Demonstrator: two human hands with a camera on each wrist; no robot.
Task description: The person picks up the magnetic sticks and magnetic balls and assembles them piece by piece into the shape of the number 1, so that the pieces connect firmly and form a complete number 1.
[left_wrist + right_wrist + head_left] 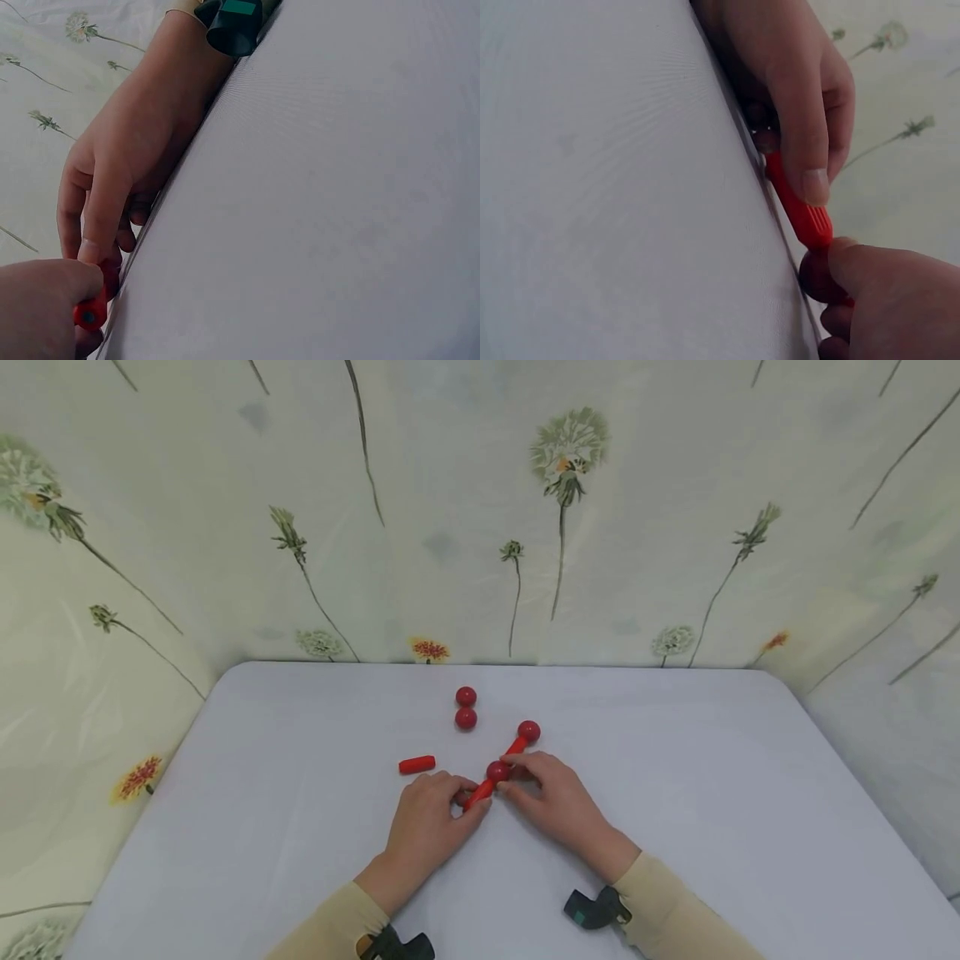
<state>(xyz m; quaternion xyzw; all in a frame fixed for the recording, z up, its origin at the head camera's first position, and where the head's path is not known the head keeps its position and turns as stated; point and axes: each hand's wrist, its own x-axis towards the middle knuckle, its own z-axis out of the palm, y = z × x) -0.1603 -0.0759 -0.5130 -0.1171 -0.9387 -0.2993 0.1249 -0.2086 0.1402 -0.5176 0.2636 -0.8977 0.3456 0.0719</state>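
Observation:
My left hand (429, 818) pinches a short red ribbed rod (481, 793) between thumb and fingers. At the rod's upper end, a dark red ball (497, 772) sits between the thumb and fingertips of my right hand (561, 800). Beyond that ball, a second red rod (517, 745) slants up to another red ball (528, 731), all in one line. In the right wrist view the held rod (799, 201) meets the ball (821, 277). The left wrist view shows the rod's end (89, 316) with a dark hole, partly covered by my left hand (41, 311).
A loose red rod (417, 765) lies left of the joined pieces. Two red balls (466, 697) touch each other farther back. All rest on a white-covered table (675, 793), with a flower-patterned cloth (450, 527) behind it. Dark devices (592, 909) are strapped at both wrists.

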